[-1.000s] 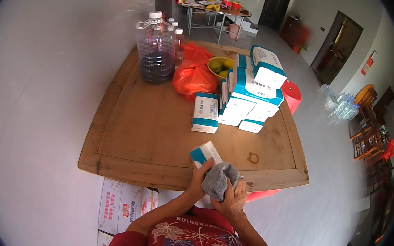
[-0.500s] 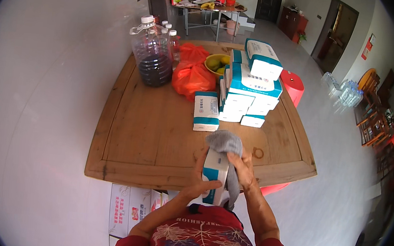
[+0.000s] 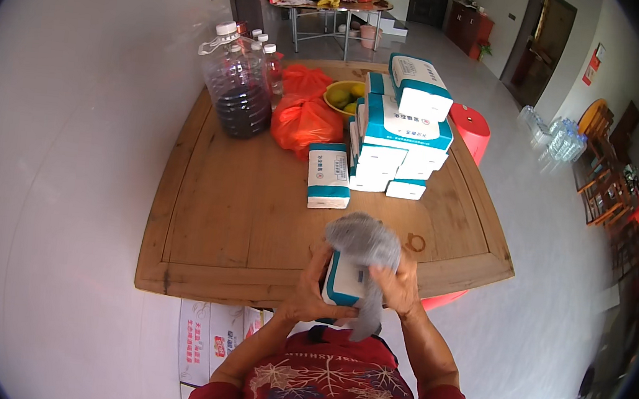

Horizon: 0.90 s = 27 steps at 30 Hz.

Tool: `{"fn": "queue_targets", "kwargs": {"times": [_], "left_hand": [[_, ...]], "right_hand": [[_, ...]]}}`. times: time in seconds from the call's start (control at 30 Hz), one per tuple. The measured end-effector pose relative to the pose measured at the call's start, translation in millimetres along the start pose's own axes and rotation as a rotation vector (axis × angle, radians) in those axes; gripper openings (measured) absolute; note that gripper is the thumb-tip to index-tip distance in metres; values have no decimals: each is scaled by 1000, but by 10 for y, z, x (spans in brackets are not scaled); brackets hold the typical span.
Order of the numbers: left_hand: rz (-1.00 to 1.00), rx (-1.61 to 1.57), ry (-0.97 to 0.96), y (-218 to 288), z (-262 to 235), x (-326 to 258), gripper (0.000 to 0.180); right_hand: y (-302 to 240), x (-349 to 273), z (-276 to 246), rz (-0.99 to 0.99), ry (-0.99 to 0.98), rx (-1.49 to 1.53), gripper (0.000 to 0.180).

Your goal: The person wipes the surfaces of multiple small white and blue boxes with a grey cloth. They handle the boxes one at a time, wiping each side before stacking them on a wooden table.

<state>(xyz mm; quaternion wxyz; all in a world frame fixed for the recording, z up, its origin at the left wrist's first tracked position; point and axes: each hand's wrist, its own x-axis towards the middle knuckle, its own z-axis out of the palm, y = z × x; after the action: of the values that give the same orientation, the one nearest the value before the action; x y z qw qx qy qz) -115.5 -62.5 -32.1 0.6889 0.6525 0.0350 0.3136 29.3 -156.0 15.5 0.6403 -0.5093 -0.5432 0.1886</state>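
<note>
left hand (image 3: 308,297): fingers closed round white-and-teal pack (image 3: 344,283), 6 o'clock table (image 3: 202,219) edge | right hand (image 3: 402,286): fingers pinch grey cloth (image 3: 365,244) draped over pack | wiping seemingly mid-way; stacked packs (image 3: 399,130) at 1 o'clock apparently untouched

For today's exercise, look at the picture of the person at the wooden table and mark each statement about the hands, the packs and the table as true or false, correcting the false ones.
1. Both hands hold a white and teal pack. True: the left hand and right hand grip it.
2. A grey cloth lies over the held pack. True.
3. The big plastic bottle is empty. False: it holds dark liquid in its lower part.
4. The stack of packs sits on the floor. False: it stands on the wooden table.
5. An orange bag lies beside the bottle. True.
</note>
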Motion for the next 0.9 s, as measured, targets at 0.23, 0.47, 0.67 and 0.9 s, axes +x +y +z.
{"fn": "queue_targets", "kwargs": {"times": [0.23, 0.47, 0.67, 0.9], "left_hand": [[118, -199, 163, -102, 19, 48, 111], [-73, -838, 326, -176, -226, -89, 85], [-66, -734, 409, -67, -238, -101, 93], [-141, -721, 277, -265, -174, -244, 85]], "right_hand": [[330, -179, 221, 271, 185, 89, 44], [307, -357, 352, -101, -220, -306, 53], [473, -581, 357, 412, 2, 175, 57], [191, -54, 273, 158, -96, -214, 52]]}}
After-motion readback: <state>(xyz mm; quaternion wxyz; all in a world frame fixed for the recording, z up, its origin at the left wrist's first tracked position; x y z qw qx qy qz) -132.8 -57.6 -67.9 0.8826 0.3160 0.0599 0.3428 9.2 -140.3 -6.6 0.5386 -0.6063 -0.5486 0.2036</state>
